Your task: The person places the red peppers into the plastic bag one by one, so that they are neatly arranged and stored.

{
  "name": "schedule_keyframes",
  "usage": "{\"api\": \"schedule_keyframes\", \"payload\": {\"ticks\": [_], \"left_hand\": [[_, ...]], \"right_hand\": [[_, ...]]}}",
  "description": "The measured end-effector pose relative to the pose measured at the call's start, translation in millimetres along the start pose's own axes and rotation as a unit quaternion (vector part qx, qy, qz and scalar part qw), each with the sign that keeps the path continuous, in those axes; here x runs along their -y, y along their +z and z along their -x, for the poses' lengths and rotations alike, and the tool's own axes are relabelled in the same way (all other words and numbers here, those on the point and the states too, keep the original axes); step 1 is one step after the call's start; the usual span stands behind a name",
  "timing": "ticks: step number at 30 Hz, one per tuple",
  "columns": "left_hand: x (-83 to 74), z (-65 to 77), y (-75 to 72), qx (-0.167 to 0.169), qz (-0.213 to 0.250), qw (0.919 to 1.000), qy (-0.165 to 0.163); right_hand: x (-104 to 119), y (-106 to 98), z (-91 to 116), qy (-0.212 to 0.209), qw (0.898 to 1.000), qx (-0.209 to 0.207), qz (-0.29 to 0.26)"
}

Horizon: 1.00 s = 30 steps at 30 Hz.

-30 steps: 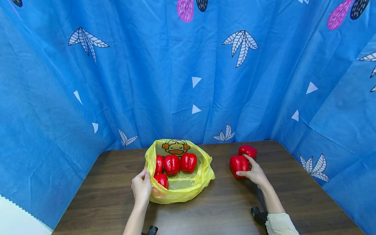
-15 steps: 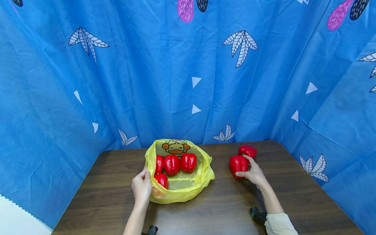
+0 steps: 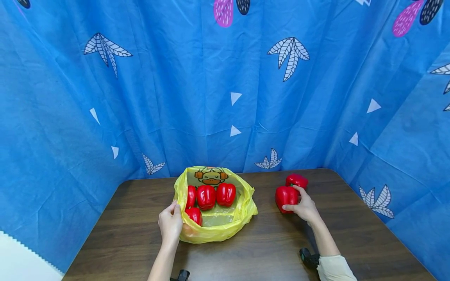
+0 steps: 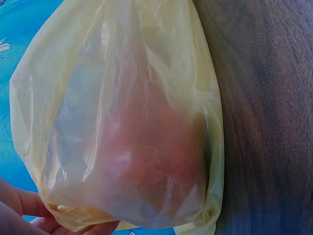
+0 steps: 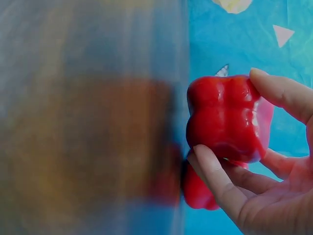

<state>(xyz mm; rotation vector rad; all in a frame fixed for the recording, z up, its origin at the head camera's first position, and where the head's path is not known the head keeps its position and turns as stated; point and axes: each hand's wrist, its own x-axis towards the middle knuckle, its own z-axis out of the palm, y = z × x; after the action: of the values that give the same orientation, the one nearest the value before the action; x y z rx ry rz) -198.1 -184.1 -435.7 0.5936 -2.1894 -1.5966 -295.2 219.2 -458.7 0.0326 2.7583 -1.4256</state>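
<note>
The left hand (image 3: 170, 223) pinches the yellow plastic bag (image 3: 219, 234), likely so it stands wide; right of it, the right hand (image 3: 306, 207) grips one red bell pepper (image 3: 285, 197).

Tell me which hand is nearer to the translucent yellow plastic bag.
Left: the left hand pinches the left rim of the translucent yellow plastic bag. The right hand is apart from it, off to its right, holding a glossy red bell pepper.

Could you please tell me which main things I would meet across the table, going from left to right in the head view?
Left hand → yellow bag → nearer red pepper outside the bag → right hand.
</note>
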Motion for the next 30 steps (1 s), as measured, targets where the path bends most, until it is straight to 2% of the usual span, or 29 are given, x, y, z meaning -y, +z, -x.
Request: {"api": "schedule_keyframes", "payload": {"ticks": [8, 15, 23, 30], "left_hand": [[-0.7, 0.3, -1.3, 0.001, 0.001, 1.0, -0.001], [-0.6, 0.1, -1.0, -0.003, -0.001, 1.0, 0.005], [-2.3, 0.6, -2.1, 0.001, 0.001, 1.0, -0.001], [-2.7, 0.5, -1.8, 0.005, 0.002, 1.0, -0.003]], "right_hand": [[29, -4, 11, -0.013, 0.999, -0.018, -0.023], [68, 6, 22, -0.045, 0.997, -0.031, -0.05], [116, 47, 30, -0.096, 0.993, -0.013, -0.069], [136, 97, 38, -0.133, 0.989, 0.014, -0.063]]}}
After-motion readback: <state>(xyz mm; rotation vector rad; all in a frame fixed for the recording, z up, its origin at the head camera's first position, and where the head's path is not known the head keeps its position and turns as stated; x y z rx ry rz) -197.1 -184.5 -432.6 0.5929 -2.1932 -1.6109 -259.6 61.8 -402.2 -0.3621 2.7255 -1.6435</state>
